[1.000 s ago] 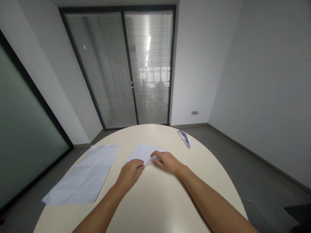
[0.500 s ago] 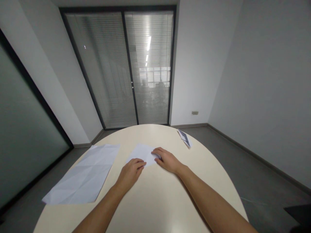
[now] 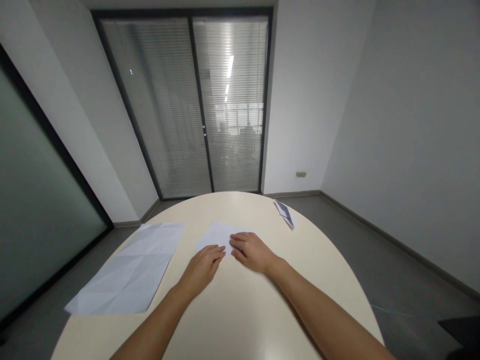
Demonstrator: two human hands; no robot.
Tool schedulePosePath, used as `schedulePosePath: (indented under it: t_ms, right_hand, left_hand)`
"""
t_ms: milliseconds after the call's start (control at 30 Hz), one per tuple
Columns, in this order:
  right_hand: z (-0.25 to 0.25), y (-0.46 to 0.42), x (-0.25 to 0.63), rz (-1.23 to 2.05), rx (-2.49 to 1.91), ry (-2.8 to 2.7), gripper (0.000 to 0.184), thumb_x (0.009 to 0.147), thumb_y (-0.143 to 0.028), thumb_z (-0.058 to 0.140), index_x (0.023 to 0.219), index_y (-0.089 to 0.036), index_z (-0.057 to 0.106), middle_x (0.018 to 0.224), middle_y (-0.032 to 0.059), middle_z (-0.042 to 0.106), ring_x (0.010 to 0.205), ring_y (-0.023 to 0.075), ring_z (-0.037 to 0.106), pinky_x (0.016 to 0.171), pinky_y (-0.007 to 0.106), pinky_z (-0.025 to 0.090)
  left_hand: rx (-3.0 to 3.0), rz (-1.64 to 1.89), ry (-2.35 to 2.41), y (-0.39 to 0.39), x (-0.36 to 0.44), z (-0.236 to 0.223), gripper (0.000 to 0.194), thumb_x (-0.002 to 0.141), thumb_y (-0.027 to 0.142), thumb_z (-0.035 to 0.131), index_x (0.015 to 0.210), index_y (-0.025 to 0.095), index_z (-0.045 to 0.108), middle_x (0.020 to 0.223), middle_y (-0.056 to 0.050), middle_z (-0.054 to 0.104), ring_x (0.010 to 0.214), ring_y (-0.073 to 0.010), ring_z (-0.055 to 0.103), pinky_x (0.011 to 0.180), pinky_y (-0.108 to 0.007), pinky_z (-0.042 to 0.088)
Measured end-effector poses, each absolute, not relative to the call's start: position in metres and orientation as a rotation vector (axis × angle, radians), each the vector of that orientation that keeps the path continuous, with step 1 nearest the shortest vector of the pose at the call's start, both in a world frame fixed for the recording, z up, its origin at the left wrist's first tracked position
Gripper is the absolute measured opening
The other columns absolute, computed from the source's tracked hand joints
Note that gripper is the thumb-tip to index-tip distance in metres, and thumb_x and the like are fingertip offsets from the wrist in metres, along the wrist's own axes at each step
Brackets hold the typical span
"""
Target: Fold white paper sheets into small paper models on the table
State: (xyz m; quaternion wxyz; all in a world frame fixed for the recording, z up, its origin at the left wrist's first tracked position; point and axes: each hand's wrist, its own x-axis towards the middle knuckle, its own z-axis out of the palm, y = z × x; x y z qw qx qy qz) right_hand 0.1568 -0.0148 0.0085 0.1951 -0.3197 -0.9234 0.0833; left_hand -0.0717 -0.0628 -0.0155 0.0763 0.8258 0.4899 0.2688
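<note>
From where I stood, the relation that mattered was how the small white sheet (image 3: 218,231) lay against the two hands: it was flat on the pale round desk (image 3: 240,310), straight ahead of the person, partly under the fingers and otherwise just beyond them. Its bare part spread away on the far side, towards the glass doors (image 3: 206,110). I could not settle its long axis, since the fingers and the back of one hand hid the near and right portions.

Neither hand was clearly the nearer; both touched it. The left hand (image 3: 205,263) was at the near left edge, its fingers close together and gently bent, the tips on the paper; whether the thumb pinched the edge beneath I couldn't tell. The right hand (image 3: 254,251) covered more of the sheet, lying palm down over its right side, fingers a little parted and fairly flat, resting on the paper rather than gripping it. A narrow strip of paper showed between the two sets of fingertips.

A larger creased sheet (image 3: 129,267) lay apart on the left, and a folded paper piece (image 3: 285,214) sat well beyond the right hand, near the rim.
</note>
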Motion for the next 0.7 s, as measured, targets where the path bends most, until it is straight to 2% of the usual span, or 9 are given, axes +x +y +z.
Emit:
schedulePosePath:
  t_ms: [100,167,233,433,700]
  right_hand:
    - [0.002,-0.021,0.149,0.370,-0.970,-2.669,0.057,0.101,-0.045,0.040,0.150,-0.016,0.043,0.157,0.0157,0.039,0.145,0.0310,0.035,0.117,0.052,0.027]
    - [-0.001,-0.022,0.147,0.440,-1.078,-2.694,0.065,0.102,-0.050,0.033,0.157,-0.015,0.030,0.162,0.0153,0.025,0.150,0.0320,0.023,0.121,0.054,0.019]
    - [-0.003,-0.020,0.149,0.475,-1.165,-2.694,0.069,0.102,-0.054,0.029,0.158,-0.015,0.026,0.164,0.0137,0.020,0.152,0.0318,0.015,0.122,0.054,0.013]
    - [-0.003,-0.011,0.159,0.463,-1.407,-2.594,0.081,0.097,-0.070,0.027,0.159,-0.018,0.024,0.165,0.0113,0.014,0.153,0.0340,0.007,0.121,0.059,0.004]
    - [-0.004,-0.011,0.161,0.382,-1.403,-2.589,0.086,0.093,-0.071,0.037,0.158,-0.017,0.027,0.164,0.0134,0.018,0.152,0.0376,0.008,0.120,0.061,0.002]
  left_hand:
    - [2.476,0.784,1.473,-0.064,-0.071,-0.013,0.030,0.096,0.018,0.051,0.116,0.024,0.073,0.130,-0.003,0.069,0.123,-0.0213,0.060,0.110,-0.040,0.046]
    - [2.471,0.777,1.475,-0.064,-0.070,-0.011,0.031,0.096,0.017,0.050,0.116,0.024,0.073,0.129,-0.003,0.069,0.123,-0.0215,0.060,0.108,-0.040,0.046]
    - [2.475,0.782,1.464,-0.066,-0.070,-0.009,0.030,0.097,0.018,0.050,0.115,0.025,0.073,0.128,-0.004,0.070,0.122,-0.0221,0.061,0.107,-0.040,0.047]
    - [2.612,0.766,1.270,-0.073,-0.065,0.000,0.032,0.097,0.018,0.050,0.118,0.026,0.072,0.124,-0.006,0.071,0.112,-0.0235,0.062,0.102,-0.046,0.048]
    - [2.546,0.739,1.137,-0.079,-0.063,0.007,0.037,0.096,0.014,0.047,0.123,0.027,0.069,0.122,-0.003,0.072,0.111,-0.0214,0.059,0.099,-0.040,0.050]
